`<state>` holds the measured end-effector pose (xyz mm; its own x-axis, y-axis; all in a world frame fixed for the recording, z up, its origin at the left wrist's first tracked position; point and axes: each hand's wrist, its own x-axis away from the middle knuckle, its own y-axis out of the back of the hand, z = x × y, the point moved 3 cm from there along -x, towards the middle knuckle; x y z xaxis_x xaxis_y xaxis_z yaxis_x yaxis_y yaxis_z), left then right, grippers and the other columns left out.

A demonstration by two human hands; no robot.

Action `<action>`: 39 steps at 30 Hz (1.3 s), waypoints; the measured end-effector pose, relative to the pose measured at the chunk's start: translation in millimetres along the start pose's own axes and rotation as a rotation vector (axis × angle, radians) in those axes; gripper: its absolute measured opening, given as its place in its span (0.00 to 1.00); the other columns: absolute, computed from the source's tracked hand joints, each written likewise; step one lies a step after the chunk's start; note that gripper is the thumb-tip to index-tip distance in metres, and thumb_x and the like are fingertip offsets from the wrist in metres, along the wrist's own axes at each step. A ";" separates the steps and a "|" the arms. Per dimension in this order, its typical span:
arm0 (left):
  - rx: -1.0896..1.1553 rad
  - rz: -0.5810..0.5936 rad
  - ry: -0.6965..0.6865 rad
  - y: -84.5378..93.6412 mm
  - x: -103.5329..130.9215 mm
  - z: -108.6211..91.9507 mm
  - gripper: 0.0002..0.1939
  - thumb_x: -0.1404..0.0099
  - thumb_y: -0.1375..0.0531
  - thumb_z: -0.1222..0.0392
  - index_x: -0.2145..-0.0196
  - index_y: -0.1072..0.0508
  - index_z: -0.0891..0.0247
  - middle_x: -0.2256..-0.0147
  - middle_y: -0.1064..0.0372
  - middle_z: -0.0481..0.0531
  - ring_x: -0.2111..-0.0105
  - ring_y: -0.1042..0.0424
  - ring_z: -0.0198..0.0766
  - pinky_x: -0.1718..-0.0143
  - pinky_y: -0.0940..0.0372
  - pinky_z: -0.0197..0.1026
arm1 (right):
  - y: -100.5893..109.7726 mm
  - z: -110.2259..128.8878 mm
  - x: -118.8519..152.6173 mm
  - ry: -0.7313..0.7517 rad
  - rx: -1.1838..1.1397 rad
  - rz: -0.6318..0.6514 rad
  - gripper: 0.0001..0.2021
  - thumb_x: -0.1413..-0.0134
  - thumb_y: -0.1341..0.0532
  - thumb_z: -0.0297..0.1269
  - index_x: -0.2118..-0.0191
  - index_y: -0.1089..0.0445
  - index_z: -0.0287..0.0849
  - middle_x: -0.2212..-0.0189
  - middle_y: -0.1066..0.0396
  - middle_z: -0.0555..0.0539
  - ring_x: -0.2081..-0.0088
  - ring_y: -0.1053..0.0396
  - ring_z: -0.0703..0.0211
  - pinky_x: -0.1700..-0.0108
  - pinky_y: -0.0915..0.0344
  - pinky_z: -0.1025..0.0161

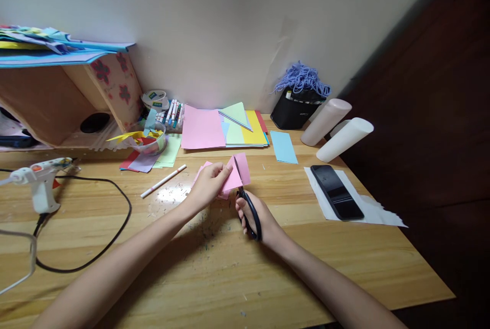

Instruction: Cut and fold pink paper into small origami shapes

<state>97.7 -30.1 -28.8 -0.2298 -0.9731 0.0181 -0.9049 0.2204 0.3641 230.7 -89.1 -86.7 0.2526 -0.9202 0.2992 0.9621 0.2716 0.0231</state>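
A piece of pink paper [231, 180] is pinched between the thumb and fingers of my left hand [209, 183]. My right hand [260, 217] is wrapped round the black handles of a pair of scissors [252, 219]. The blades point away from me and lie across the pink paper, with a strip of it to their right. More pink paper shows behind and below my left hand; how many pieces there are I cannot tell. To the left of my left hand, a white marker [163, 181] rests on the table.
At left are a glue gun [42, 181] and its looping black cable [130, 206]. Coloured paper sheets [202, 127], a bowl of scraps [161, 143] and a black pen holder [293, 112] stand along the wall. A phone [337, 191] and white paper rolls [344, 140] are at right.
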 end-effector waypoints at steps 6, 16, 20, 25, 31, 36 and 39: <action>-0.003 -0.001 -0.020 2.2 -0.5 -2.2 0.21 0.39 0.51 0.46 0.80 0.40 0.64 0.82 0.48 0.44 0.81 0.47 0.30 0.82 0.51 0.33 | 1.9 6.3 3.1 -0.010 0.008 0.007 0.22 0.53 0.43 0.58 0.70 0.42 0.42 0.81 0.44 0.57 0.84 0.43 0.72 0.86 0.44 0.74; -0.169 -0.091 -0.096 10.8 -3.9 -0.6 0.18 0.37 0.52 0.50 0.80 0.45 0.63 0.81 0.48 0.44 0.78 0.46 0.32 0.77 0.51 0.34 | -6.7 3.4 4.2 -0.031 -0.031 0.117 0.28 0.56 0.49 0.67 0.70 0.42 0.41 0.82 0.44 0.57 0.86 0.45 0.73 0.87 0.44 0.74; -0.221 -0.028 -0.115 6.1 -2.6 -1.4 0.18 0.36 0.53 0.51 0.80 0.47 0.63 0.81 0.52 0.43 0.78 0.48 0.31 0.76 0.52 0.35 | -9.8 8.9 4.6 0.000 -0.056 0.150 0.32 0.59 0.53 0.70 0.71 0.43 0.40 0.85 0.43 0.56 0.87 0.46 0.72 0.86 0.43 0.72; -0.200 0.011 -0.100 3.4 -1.7 -2.7 0.18 0.36 0.53 0.51 0.79 0.45 0.63 0.81 0.51 0.44 0.78 0.47 0.31 0.76 0.52 0.35 | -9.5 9.4 4.9 0.002 -0.036 0.124 0.32 0.60 0.53 0.71 0.72 0.44 0.41 0.87 0.43 0.57 0.88 0.46 0.71 0.87 0.44 0.72; -0.197 0.018 -0.097 3.3 -2.3 -0.9 0.18 0.36 0.53 0.51 0.78 0.42 0.64 0.80 0.47 0.45 0.77 0.45 0.32 0.76 0.51 0.34 | -8.2 -2.2 3.1 0.034 -0.025 0.109 0.28 0.54 0.51 0.66 0.71 0.43 0.41 0.85 0.41 0.56 0.88 0.44 0.71 0.87 0.44 0.73; -0.197 0.018 -0.096 2.8 -2.7 0.8 0.18 0.36 0.53 0.51 0.79 0.42 0.63 0.80 0.47 0.45 0.77 0.45 0.32 0.77 0.51 0.34 | -8.2 -0.7 4.0 0.027 -0.015 0.105 0.26 0.52 0.50 0.64 0.70 0.43 0.41 0.85 0.41 0.56 0.88 0.45 0.71 0.87 0.45 0.74; -0.182 0.015 -0.099 2.9 -3.3 2.1 0.18 0.36 0.52 0.51 0.79 0.43 0.63 0.80 0.48 0.45 0.77 0.45 0.32 0.77 0.51 0.34 | -7.9 0.3 4.5 0.016 -0.009 0.094 0.26 0.52 0.50 0.64 0.70 0.42 0.41 0.86 0.42 0.57 0.88 0.45 0.71 0.87 0.45 0.74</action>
<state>95.1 -26.1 -29.8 -0.2845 -0.9566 -0.0636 -0.8234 0.2099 0.5272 224.2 -95.3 -85.3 0.3436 -0.8949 0.2848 0.9348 0.3548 -0.0128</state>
